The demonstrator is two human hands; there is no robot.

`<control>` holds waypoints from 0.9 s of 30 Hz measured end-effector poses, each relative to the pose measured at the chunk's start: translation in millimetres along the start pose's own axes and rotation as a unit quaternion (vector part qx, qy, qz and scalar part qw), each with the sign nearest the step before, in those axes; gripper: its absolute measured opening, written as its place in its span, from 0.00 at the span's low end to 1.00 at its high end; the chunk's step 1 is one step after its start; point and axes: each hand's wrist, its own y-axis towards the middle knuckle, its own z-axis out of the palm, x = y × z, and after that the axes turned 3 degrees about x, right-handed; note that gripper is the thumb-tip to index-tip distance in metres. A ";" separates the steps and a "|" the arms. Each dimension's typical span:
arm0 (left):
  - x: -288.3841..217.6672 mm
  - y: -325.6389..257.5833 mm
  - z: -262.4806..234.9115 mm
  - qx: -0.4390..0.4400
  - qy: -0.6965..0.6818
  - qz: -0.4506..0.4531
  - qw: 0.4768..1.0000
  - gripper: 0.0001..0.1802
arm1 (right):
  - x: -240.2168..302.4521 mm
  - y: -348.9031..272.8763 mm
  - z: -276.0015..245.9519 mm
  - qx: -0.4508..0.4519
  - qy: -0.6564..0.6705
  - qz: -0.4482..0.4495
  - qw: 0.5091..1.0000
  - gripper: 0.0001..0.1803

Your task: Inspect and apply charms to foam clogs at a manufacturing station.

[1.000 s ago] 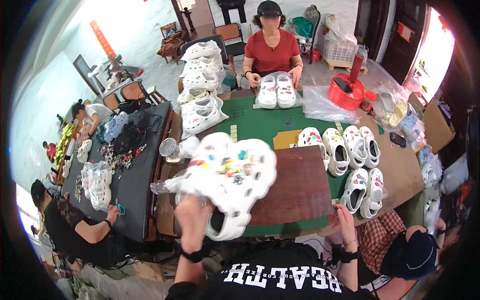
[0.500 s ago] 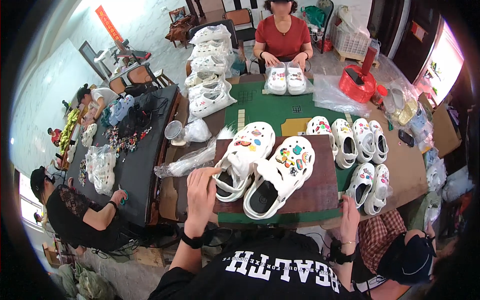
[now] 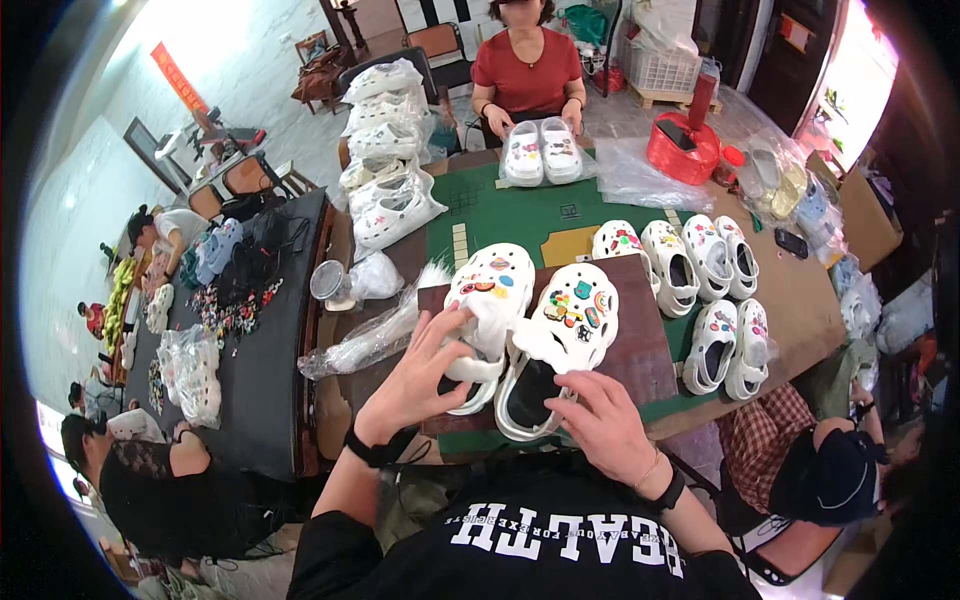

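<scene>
**Two decorated white clogs held on a brown board**

A pair of white clogs is shown lying side by side, toes away from the person, on a brown board (image 3: 640,350) that rests on the green-covered surface (image 3: 520,215). The left clog (image 3: 487,300) is gripped at its heel end by the left hand (image 3: 415,385); its fingers (image 3: 440,335) are spread apart and laid against the clog's side and heel strap, the thumb on the near edge. The right clog (image 3: 565,335) is touched at its heel opening by the right hand (image 3: 605,425), whose fingers are curled loosely together over the rim and strap; whether they are clamped on it cannot be told. Coloured charms are seen on both toe caps.

To the right of the board, further decorated white clogs (image 3: 700,265) are set in rows. A crumpled clear plastic bag (image 3: 365,340) is seen just left of the board. At the far end of the surface, another pair of clogs (image 3: 540,152) in clear wrapping is held by a person in a red shirt (image 3: 527,70). A stack of bagged clogs (image 3: 390,150) is piled at the far left corner.
</scene>
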 end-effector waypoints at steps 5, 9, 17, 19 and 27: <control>21.2 13.1 -0.5 -0.045 -0.155 -0.046 0.986 0.19 | 2.2 2.1 4.6 -0.022 0.100 0.082 0.991 0.20; 17.9 5.6 24.8 -0.102 -0.160 -0.056 0.980 0.22 | 4.8 16.9 7.8 -0.022 0.087 0.104 0.991 0.17; -6.2 18.0 33.1 -0.159 -0.165 -0.158 0.960 0.27 | 14.7 7.5 22.2 -0.008 0.193 0.025 0.981 0.12; -8.4 23.8 33.9 -0.165 -0.057 -0.155 0.972 0.27 | 11.7 8.5 17.6 0.014 0.211 0.037 0.977 0.11; -17.8 -5.7 59.5 -0.333 -0.231 -0.242 0.881 0.19 | -1.4 9.4 8.7 0.022 0.295 0.106 0.949 0.09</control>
